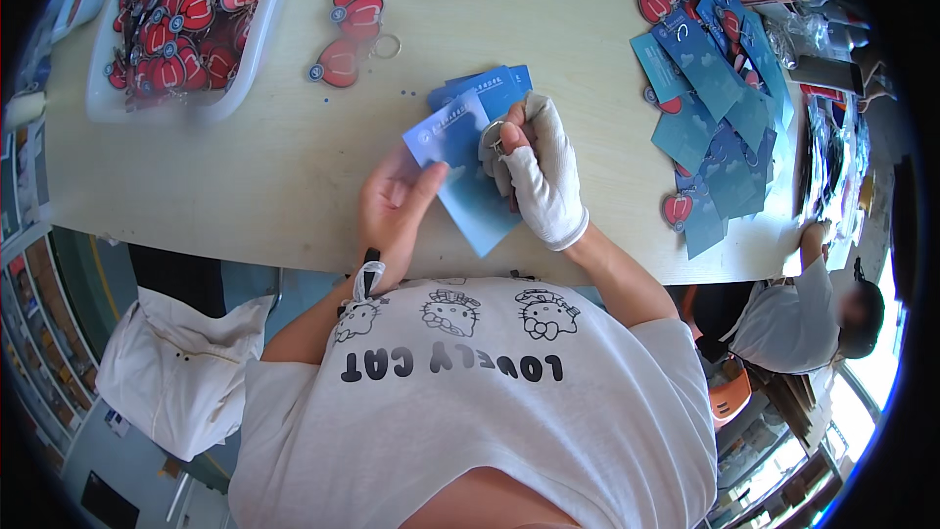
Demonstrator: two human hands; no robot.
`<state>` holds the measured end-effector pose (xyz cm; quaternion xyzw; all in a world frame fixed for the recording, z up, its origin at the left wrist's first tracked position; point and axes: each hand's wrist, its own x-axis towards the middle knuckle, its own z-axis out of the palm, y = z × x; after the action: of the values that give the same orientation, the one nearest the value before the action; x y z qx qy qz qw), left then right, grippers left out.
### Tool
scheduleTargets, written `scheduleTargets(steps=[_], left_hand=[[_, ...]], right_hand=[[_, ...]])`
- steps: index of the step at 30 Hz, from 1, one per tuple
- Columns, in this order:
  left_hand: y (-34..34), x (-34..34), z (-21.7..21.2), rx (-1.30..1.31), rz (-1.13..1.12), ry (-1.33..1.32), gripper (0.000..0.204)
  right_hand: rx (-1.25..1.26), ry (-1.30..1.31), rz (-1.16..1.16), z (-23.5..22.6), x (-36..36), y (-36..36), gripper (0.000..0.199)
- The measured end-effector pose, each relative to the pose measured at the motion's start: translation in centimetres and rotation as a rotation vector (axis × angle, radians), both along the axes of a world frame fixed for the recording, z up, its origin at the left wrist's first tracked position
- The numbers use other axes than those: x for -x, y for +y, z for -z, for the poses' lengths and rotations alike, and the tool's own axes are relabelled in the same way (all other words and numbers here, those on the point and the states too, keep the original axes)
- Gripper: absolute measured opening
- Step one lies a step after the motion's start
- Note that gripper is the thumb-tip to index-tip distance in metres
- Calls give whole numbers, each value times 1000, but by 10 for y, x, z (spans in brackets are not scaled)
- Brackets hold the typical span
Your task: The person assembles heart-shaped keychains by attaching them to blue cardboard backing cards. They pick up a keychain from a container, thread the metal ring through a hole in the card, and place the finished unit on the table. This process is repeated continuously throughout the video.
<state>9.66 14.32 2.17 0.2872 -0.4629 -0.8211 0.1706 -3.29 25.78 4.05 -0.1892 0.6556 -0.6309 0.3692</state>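
My left hand (397,204) is bare and pinches a blue printed card (472,204) by its left edge, tilted above the table. In a white glove with bare fingertips, my right hand (550,176) closes on a metal key ring (495,137) at the card's right side. Whatever hangs from that ring is mostly hidden by the glove. Behind both hands lie more blue cards (509,81), overlapping on the table. Farther off to the left, several loose red keychains (340,63) with metal rings lie on the tabletop.
A translucent plastic bin (235,98) full of red keychains stands at the far left. To the right spreads a pile of blue cards (700,142) with red keychains among them. Another person (798,323) sits at the right end of the table. A white cloth (186,367) hangs at lower left.
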Motion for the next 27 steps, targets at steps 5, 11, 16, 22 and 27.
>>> scheduleTargets(steps=[5,11,16,22,27], left_hand=[[-9,18,-16,95,-38,127,26],[2,56,-35,30,-82,277,23],[6,65,-36,71,-64,266,20],[0,65,-41,-3,-95,261,17],[-7,68,-44,-8,-92,252,19]], right_hand=[[-102,351,10,-36,5,-5,13],[-161,792,220,-50,17,-21,19],[-167,735,263,-51,18,-21,20],[-112,661,385,-47,17,-23,25],[-40,440,340,-44,18,-23,32]])
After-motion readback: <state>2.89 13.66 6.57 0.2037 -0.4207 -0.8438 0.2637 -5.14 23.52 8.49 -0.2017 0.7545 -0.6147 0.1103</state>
